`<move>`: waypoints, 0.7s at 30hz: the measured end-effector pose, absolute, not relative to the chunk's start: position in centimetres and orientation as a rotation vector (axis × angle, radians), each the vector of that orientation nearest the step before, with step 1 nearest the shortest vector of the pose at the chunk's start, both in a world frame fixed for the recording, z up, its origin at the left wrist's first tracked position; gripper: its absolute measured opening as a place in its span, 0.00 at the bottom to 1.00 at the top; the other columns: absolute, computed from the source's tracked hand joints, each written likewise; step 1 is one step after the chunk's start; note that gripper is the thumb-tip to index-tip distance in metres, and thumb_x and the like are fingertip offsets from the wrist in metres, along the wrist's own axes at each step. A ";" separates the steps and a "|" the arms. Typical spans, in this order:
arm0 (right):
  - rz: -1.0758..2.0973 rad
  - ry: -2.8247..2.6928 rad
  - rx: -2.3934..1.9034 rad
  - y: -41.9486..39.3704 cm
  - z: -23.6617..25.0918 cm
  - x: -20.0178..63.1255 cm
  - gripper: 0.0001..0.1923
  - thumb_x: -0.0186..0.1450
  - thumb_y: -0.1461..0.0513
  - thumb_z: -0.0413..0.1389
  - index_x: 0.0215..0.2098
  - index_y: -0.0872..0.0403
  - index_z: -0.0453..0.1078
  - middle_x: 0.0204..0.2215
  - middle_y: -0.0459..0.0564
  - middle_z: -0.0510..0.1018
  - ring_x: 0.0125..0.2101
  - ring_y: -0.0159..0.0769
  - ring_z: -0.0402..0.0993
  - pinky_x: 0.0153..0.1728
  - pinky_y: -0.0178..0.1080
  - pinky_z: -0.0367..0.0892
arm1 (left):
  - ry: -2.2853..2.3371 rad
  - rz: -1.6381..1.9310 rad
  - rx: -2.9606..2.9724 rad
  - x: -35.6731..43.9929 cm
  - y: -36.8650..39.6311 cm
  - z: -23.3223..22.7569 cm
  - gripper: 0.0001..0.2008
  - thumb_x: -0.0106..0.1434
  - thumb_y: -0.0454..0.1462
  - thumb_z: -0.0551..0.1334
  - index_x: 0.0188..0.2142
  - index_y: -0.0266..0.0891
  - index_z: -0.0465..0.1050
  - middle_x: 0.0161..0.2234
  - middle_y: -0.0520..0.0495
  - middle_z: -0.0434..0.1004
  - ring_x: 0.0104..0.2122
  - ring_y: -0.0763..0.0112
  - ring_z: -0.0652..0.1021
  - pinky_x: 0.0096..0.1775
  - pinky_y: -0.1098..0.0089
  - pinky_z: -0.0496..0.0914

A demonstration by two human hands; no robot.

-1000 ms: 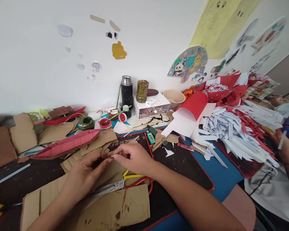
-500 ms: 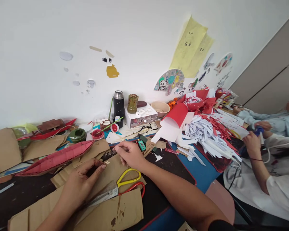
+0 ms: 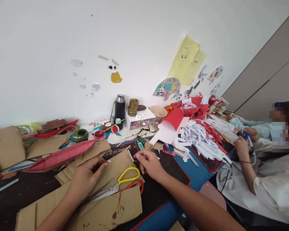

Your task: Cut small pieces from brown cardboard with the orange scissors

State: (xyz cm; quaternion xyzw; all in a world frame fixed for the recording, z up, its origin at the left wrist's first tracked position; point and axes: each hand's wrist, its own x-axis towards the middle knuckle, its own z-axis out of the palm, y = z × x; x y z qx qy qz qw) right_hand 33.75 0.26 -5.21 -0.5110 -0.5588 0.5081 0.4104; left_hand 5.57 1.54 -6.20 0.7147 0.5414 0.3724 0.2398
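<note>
While pinching a short pale sliver [image 3: 109, 161] between thumb and fingers of the left hand [image 3: 90, 173], above the cardboard [image 3: 119, 164] and near the scissors [image 3: 115, 186], curling the fingers of the right hand [image 3: 149, 165] near the cardboard's edge, not being able to tell whether pressing them together.

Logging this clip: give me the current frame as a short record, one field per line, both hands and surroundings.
Left hand: pinching a small pale piece at the fingertips
Right hand: fingers curled, apart from the left; contents unclear
Between and below: scissors with yellow and red handles, on cardboard
Beyond left hand: pink boat-shaped piece
Far right: white paper strips; co-worker's hand on a blue object
</note>
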 end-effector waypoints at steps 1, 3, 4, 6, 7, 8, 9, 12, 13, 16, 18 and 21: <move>1.273 -1.392 -1.317 -0.8 -5.8 34.3 0.26 0.70 0.39 0.61 0.38 0.54 0.73 0.14 0.36 0.66 0.13 0.29 0.61 0.16 0.31 0.53 | 1.479 1.023 1.957 5.6 1.5 -6.2 0.21 0.67 0.57 0.60 0.29 0.47 0.80 0.27 0.51 0.86 0.27 0.61 0.83 0.31 0.68 0.73; 1.218 -1.346 -1.367 -2.7 -7.0 35.1 0.29 0.69 0.37 0.60 0.38 0.53 0.74 0.13 0.36 0.64 0.12 0.29 0.59 0.15 0.32 0.51 | 1.477 1.025 1.960 5.7 1.6 -6.1 0.21 0.67 0.57 0.60 0.29 0.47 0.80 0.27 0.51 0.86 0.26 0.61 0.82 0.31 0.68 0.73; 1.176 -1.326 -1.379 -3.5 -7.5 35.4 0.29 0.69 0.36 0.59 0.38 0.53 0.73 0.13 0.35 0.63 0.12 0.29 0.57 0.15 0.32 0.50 | 1.479 1.021 1.961 5.7 1.6 -6.0 0.21 0.67 0.56 0.60 0.29 0.47 0.80 0.27 0.52 0.86 0.26 0.61 0.82 0.31 0.68 0.73; 1.082 -1.288 -1.409 -4.5 -8.1 35.7 0.28 0.70 0.36 0.58 0.37 0.52 0.73 0.13 0.35 0.62 0.12 0.29 0.56 0.16 0.33 0.51 | 1.483 1.018 1.958 5.8 1.6 -5.9 0.20 0.66 0.56 0.60 0.29 0.47 0.80 0.27 0.52 0.86 0.26 0.61 0.82 0.31 0.68 0.73; 1.035 -1.290 -1.424 -4.8 -8.2 35.7 0.28 0.71 0.37 0.58 0.38 0.52 0.74 0.13 0.36 0.62 0.13 0.30 0.57 0.16 0.33 0.50 | 1.482 1.019 1.956 5.8 1.6 -5.9 0.20 0.66 0.55 0.60 0.28 0.48 0.80 0.27 0.52 0.86 0.26 0.61 0.82 0.31 0.68 0.73; 0.992 -1.311 -1.439 -4.8 -8.3 35.7 0.28 0.71 0.37 0.57 0.38 0.52 0.75 0.14 0.37 0.63 0.13 0.31 0.57 0.16 0.34 0.50 | 1.479 1.025 1.956 5.8 1.6 -5.9 0.19 0.66 0.55 0.60 0.28 0.48 0.80 0.27 0.52 0.86 0.26 0.61 0.82 0.31 0.68 0.73; 0.954 -1.340 -1.450 -4.7 -8.4 35.6 0.28 0.72 0.38 0.57 0.38 0.53 0.76 0.15 0.39 0.64 0.14 0.31 0.58 0.16 0.34 0.50 | 1.477 1.032 1.957 5.8 1.7 -6.0 0.19 0.66 0.55 0.61 0.29 0.48 0.80 0.27 0.52 0.86 0.26 0.61 0.82 0.31 0.68 0.74; 0.891 -1.392 -1.469 -4.1 -8.6 35.4 0.27 0.72 0.39 0.57 0.38 0.53 0.77 0.15 0.40 0.65 0.14 0.32 0.59 0.16 0.35 0.50 | 1.468 1.040 1.956 5.7 1.9 -6.2 0.17 0.66 0.54 0.61 0.29 0.49 0.80 0.27 0.52 0.86 0.26 0.60 0.82 0.31 0.68 0.74; 0.883 -1.388 -1.475 -3.9 -8.7 35.4 0.26 0.72 0.39 0.57 0.38 0.53 0.77 0.15 0.41 0.65 0.14 0.32 0.59 0.16 0.35 0.51 | 1.468 1.034 1.953 5.6 2.0 -6.3 0.18 0.67 0.54 0.61 0.29 0.48 0.80 0.27 0.52 0.86 0.27 0.60 0.83 0.32 0.68 0.74; 0.855 -1.390 -1.488 -3.4 -9.1 35.5 0.25 0.73 0.41 0.57 0.38 0.53 0.77 0.16 0.41 0.67 0.14 0.32 0.59 0.16 0.35 0.51 | 1.488 1.003 1.952 5.5 2.4 -6.7 0.19 0.67 0.55 0.61 0.30 0.48 0.81 0.29 0.51 0.87 0.29 0.59 0.83 0.33 0.67 0.73; 0.810 -1.409 -1.488 -2.9 -9.3 35.5 0.24 0.73 0.42 0.56 0.37 0.52 0.77 0.17 0.41 0.67 0.15 0.33 0.59 0.17 0.35 0.51 | 1.514 0.977 1.956 5.6 2.8 -6.9 0.19 0.66 0.55 0.61 0.31 0.48 0.81 0.30 0.50 0.87 0.30 0.58 0.84 0.34 0.66 0.72; 0.758 -1.408 -1.481 -2.0 -9.4 35.3 0.24 0.73 0.43 0.55 0.37 0.53 0.78 0.16 0.41 0.66 0.17 0.33 0.60 0.19 0.35 0.53 | 1.519 0.962 1.945 5.8 3.3 -7.0 0.19 0.65 0.55 0.61 0.31 0.46 0.81 0.29 0.49 0.87 0.30 0.57 0.83 0.34 0.65 0.71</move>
